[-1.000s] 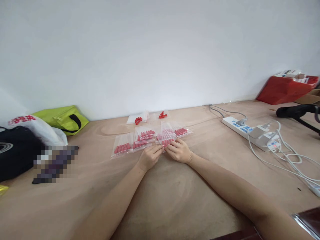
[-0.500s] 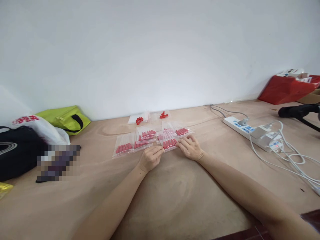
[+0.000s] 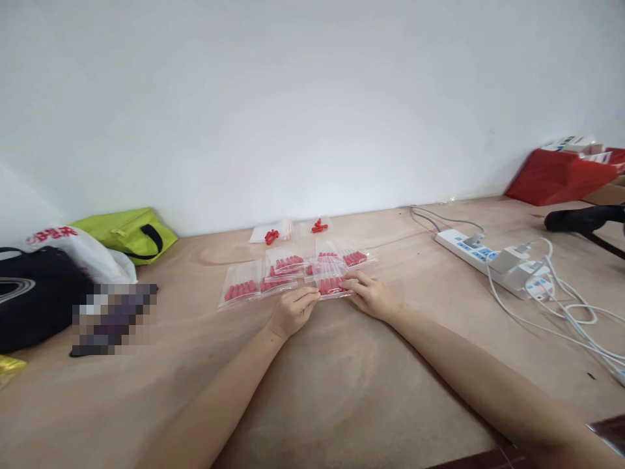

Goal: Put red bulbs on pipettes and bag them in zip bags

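A clear plastic bag (image 3: pixel 331 284) with several red pieces in a row lies between my hands. My left hand (image 3: pixel 294 311) pinches its lower left corner, fingers closed. The fingers of my right hand (image 3: pixel 372 296) are pressed together on its right side, over the pieces. Beside and behind it lie more clear bags with red pieces: one at the far left (image 3: pixel 241 288), overlapping ones in the middle (image 3: pixel 289 263), and one at the right (image 3: pixel 355 257). Further back, loose red pieces (image 3: pixel 271 236) and another small heap (image 3: pixel 319 226) rest on clear bags.
At left on the wooden table (image 3: pixel 342 397) are a black bag (image 3: pixel 39 293), a white plastic bag (image 3: pixel 105 259) and a green bag (image 3: pixel 122 228). A power strip (image 3: pixel 459 244) with white cables and a red bag (image 3: pixel 556 174) are at right.
The held bag now lies straighter, its row of red pieces more level. My right hand has shifted slightly, its fingers further over the bag. My left hand has barely moved.
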### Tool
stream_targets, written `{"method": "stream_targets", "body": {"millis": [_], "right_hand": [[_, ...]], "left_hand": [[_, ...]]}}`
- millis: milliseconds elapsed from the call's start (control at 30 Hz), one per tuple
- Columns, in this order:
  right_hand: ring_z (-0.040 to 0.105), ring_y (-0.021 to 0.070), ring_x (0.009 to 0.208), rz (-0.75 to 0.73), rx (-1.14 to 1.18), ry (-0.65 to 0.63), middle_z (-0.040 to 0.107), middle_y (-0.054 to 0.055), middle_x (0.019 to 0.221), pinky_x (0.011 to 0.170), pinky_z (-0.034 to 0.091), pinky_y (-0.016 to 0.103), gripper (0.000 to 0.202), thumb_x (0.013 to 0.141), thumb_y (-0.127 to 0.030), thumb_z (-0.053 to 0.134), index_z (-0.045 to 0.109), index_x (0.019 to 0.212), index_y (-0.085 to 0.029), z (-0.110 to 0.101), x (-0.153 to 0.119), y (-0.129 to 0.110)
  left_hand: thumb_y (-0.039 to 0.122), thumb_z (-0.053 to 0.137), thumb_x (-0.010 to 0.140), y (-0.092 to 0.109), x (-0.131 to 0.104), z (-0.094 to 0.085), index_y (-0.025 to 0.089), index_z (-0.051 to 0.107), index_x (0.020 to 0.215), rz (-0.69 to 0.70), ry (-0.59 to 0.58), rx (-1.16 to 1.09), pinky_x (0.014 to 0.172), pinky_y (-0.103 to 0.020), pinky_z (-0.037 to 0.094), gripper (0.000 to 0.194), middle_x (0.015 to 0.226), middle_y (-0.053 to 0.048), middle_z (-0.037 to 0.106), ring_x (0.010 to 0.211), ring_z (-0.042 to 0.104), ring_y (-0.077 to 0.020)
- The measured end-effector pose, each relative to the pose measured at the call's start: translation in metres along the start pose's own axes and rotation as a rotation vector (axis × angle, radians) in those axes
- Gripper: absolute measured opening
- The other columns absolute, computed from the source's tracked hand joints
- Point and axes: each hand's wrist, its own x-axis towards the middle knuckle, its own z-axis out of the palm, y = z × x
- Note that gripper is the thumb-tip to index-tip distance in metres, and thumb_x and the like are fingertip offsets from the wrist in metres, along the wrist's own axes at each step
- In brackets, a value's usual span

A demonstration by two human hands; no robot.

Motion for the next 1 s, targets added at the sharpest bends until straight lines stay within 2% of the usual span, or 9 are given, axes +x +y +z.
{"method": "stream_targets", "body": {"millis": [100, 167, 233, 367, 500, 633, 800, 933, 1000], "right_hand": [[0.059, 0.0128, 0.079, 0.082, 0.114, 0.065, 0.06, 0.006, 0.093, 0.063, 0.047, 0.024, 0.019, 0.086, -0.017, 0.036, 0.054, 0.088, -0.021, 0.003, 0.002, -0.007], [0.058, 0.0139, 0.083, 0.116, 0.184, 0.136, 0.06, 0.007, 0.091, 0.069, 0.048, 0.026, 0.018, 0.085, -0.015, 0.036, 0.053, 0.085, -0.021, 0.002, 0.005, -0.003], [0.058, 0.0146, 0.085, 0.16, 0.237, 0.219, 0.059, 0.007, 0.091, 0.073, 0.048, 0.027, 0.015, 0.084, -0.015, 0.038, 0.052, 0.084, -0.021, 0.001, 0.008, 0.009], [0.057, 0.0157, 0.085, 0.261, 0.273, 0.332, 0.057, 0.007, 0.09, 0.073, 0.047, 0.03, 0.01, 0.082, -0.017, 0.041, 0.05, 0.08, -0.021, 0.003, 0.016, 0.045], [0.055, 0.0164, 0.082, 0.316, 0.288, 0.27, 0.056, 0.007, 0.087, 0.071, 0.046, 0.031, 0.01, 0.081, -0.019, 0.041, 0.049, 0.075, -0.02, 0.018, 0.016, 0.076], [0.055, 0.0174, 0.08, 0.337, 0.247, 0.141, 0.056, 0.008, 0.085, 0.071, 0.045, 0.032, 0.009, 0.079, -0.02, 0.042, 0.05, 0.075, -0.019, 0.025, 0.006, 0.087], [0.052, 0.021, 0.091, 0.323, 0.028, 0.079, 0.056, 0.011, 0.095, 0.08, 0.041, 0.036, 0.018, 0.078, -0.025, 0.046, 0.055, 0.09, -0.016, 0.015, 0.002, 0.069], [0.043, 0.0238, 0.107, 0.138, -0.079, -0.11, 0.052, 0.009, 0.112, 0.092, 0.029, 0.041, 0.032, 0.078, -0.039, 0.048, 0.056, 0.105, -0.022, 0.015, 0.023, 0.033], [0.034, 0.0282, 0.116, 0.138, -0.139, -0.177, 0.045, 0.009, 0.123, 0.095, 0.022, 0.048, 0.046, 0.078, -0.048, 0.046, 0.049, 0.118, -0.027, 0.021, 0.037, 0.017]], "left_hand": [[0.024, 0.052, 0.082, 0.0, 0.003, -0.004, 0.019, 0.06, 0.094, -0.073, -0.033, 0.003, 0.078, -0.028, 0.05, 0.016, 0.092, -0.005, 0.066, 0.087, 0.061, -0.0148], [0.031, 0.056, 0.079, -0.004, 0.005, -0.009, 0.018, 0.055, 0.107, -0.154, -0.038, 0.082, 0.088, -0.035, 0.045, 0.031, 0.103, -0.007, 0.062, 0.1, 0.055, -0.0197], [0.034, 0.055, 0.078, -0.012, 0.006, -0.015, 0.019, 0.053, 0.112, -0.261, -0.039, 0.195, 0.093, -0.04, 0.04, 0.037, 0.111, -0.008, 0.058, 0.108, 0.05, -0.0232], [0.034, 0.053, 0.077, -0.04, 0.009, -0.026, 0.018, 0.062, 0.1, -0.494, -0.115, 0.4, 0.091, -0.043, 0.04, 0.029, 0.111, -0.011, 0.056, 0.107, 0.049, -0.0273], [0.026, 0.053, 0.075, -0.064, 0.016, -0.029, 0.02, 0.06, 0.106, -0.609, -0.332, 0.405, 0.09, -0.037, 0.042, 0.033, 0.116, -0.008, 0.054, 0.106, 0.051, -0.0245], [0.016, 0.052, 0.07, -0.068, 0.025, -0.027, 0.024, 0.059, 0.109, -0.613, -0.456, 0.395, 0.083, -0.03, 0.046, 0.04, 0.117, -0.004, 0.055, 0.1, 0.055, -0.0212], [0.022, 0.05, 0.077, -0.065, 0.028, -0.022, 0.024, 0.067, 0.087, -0.574, -0.396, 0.416, 0.068, -0.032, 0.049, 0.02, 0.098, -0.002, 0.066, 0.087, 0.06, -0.0231], [0.024, 0.046, 0.081, -0.064, 0.02, -0.015, 0.022, 0.067, 0.083, -0.595, -0.27, 0.428, 0.071, -0.034, 0.049, 0.021, 0.096, -0.003, 0.067, 0.088, 0.061, -0.023], [0.022, 0.045, 0.082, -0.063, 0.015, -0.013, 0.019, 0.066, 0.087, -0.616, -0.196, 0.439, 0.075, -0.033, 0.048, 0.022, 0.098, -0.005, 0.066, 0.091, 0.06, -0.0222]]}}
